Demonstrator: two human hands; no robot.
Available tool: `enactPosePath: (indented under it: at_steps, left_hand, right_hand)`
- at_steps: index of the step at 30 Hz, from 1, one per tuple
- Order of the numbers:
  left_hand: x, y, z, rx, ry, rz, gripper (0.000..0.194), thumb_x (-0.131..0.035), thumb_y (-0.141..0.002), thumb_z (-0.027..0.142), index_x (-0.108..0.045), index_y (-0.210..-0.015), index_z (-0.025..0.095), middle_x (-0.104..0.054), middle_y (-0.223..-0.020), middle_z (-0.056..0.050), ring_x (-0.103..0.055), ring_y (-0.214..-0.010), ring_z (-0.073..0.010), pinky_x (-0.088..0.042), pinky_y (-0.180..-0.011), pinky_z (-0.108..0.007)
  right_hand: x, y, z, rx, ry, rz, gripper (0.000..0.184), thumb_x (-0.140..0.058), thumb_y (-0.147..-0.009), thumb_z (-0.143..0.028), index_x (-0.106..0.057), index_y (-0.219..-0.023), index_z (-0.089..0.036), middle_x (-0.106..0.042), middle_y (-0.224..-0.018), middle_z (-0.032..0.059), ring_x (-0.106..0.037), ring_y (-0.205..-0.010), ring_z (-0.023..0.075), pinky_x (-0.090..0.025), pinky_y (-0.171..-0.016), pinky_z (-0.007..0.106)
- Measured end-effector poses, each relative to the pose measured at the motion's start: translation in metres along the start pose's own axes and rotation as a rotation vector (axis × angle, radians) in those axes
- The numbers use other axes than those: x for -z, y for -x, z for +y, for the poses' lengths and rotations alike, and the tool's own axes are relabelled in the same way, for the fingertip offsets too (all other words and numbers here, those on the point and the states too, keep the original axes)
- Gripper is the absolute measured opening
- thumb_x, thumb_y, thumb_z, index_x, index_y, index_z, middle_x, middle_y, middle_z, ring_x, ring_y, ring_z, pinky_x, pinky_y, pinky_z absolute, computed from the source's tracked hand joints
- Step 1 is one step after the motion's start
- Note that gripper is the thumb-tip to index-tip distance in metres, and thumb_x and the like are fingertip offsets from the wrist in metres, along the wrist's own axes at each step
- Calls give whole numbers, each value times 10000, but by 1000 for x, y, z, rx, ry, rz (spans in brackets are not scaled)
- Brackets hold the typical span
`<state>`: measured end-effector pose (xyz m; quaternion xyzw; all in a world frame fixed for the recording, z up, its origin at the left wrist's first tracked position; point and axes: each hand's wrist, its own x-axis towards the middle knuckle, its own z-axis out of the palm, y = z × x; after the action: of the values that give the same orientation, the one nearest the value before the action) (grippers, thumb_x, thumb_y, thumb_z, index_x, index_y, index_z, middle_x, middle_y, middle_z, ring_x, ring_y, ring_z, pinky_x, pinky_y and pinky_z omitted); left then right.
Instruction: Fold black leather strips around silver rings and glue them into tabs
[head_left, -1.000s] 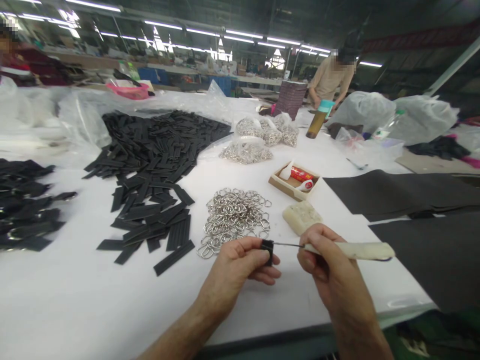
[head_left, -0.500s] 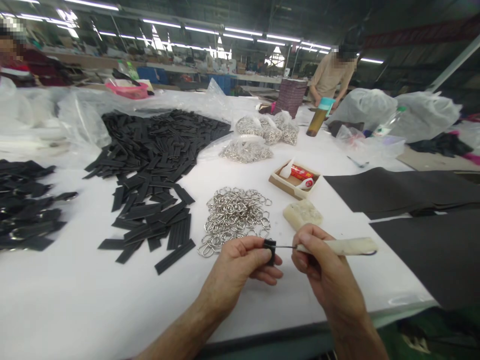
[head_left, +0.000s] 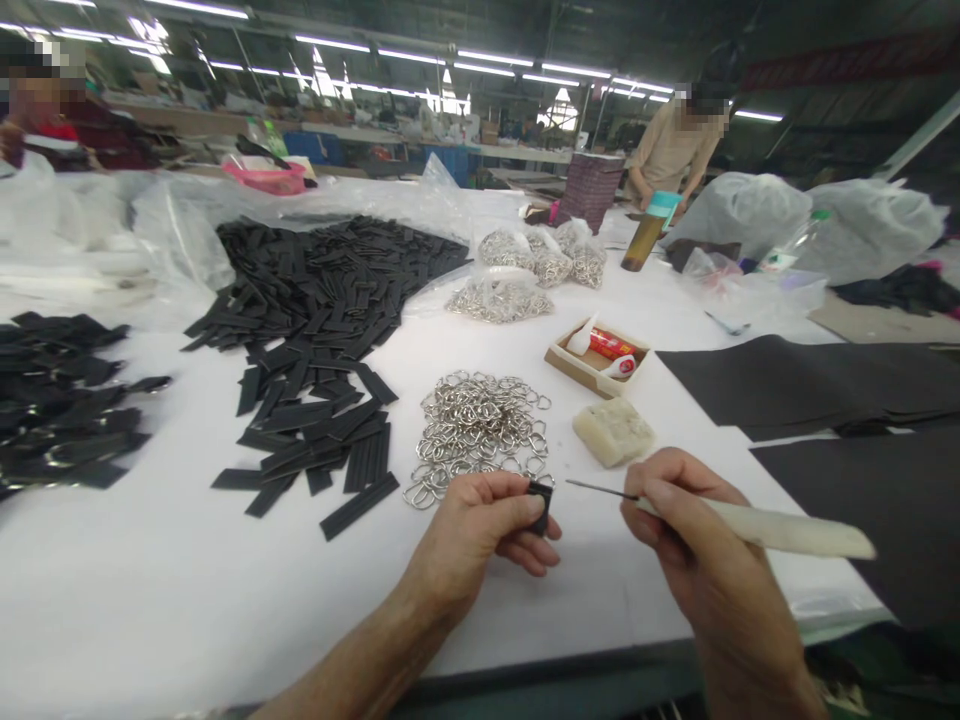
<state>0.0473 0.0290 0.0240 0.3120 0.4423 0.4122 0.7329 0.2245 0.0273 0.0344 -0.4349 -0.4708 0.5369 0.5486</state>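
Note:
My left hand [head_left: 487, 525] pinches a small folded black strip [head_left: 541, 505] between thumb and fingers, just in front of a heap of metal D-rings [head_left: 480, 425]. Whether a ring sits in the fold is hidden by the fingers. My right hand [head_left: 705, 540] is closed around the pale handle of an awl [head_left: 795, 530]. Its thin metal tip points left and stands a short gap away from the strip. Beyond the right hand lies a yellowish block, perhaps wax [head_left: 613, 432]. Loose black strips [head_left: 322, 420] lie to the left of the rings.
A large pile of black strips [head_left: 337, 270] spreads behind, beside bags of rings [head_left: 499, 295]. A small box [head_left: 592, 360] holds a red tube. Dark sheets [head_left: 810, 385] cover the right side, and finished-looking black pieces [head_left: 67, 400] lie far left. Two people stand across the table.
My right hand has drawn the awl away to the right, so its tip has left the black strip. My left hand keeps its pinch on the strip. The view has shifted slightly.

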Motion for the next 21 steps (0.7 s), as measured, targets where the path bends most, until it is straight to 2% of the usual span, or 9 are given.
enactPosePath:
  at_steps: [6,16,21]
  left_hand:
    - [2,-1,-3,-25,13,32,131,-661,-699,215,-647,-651,94,-702,-652,-68,-622,-455,-104,-501,-438,-176]
    - [4,-1,-2,-64,21,40,121,-651,-698,207,-637,-655,95,-695,-649,-67,-604,-437,-96,-470,-415,-170]
    - [4,3,2,-100,24,60,122,-646,-703,219,-626,-670,103,-689,-652,-57,-605,-449,-100,-476,-438,-187]
  right_hand:
    - [9,10,-2,28,115,76,170,-603,-807,-302,-538,-694,-193,-432,-586,-29,-361,-546,107,-253,-458,231]
    - [-12,18,-3,204,390,176,122,-650,-748,-317,-591,-741,-211,-478,-549,-41,-377,-456,93,-320,-409,210]
    - [-29,25,-9,220,477,241,172,-699,-696,-367,-615,-685,-217,-501,-503,-32,-389,-416,104,-331,-370,225]
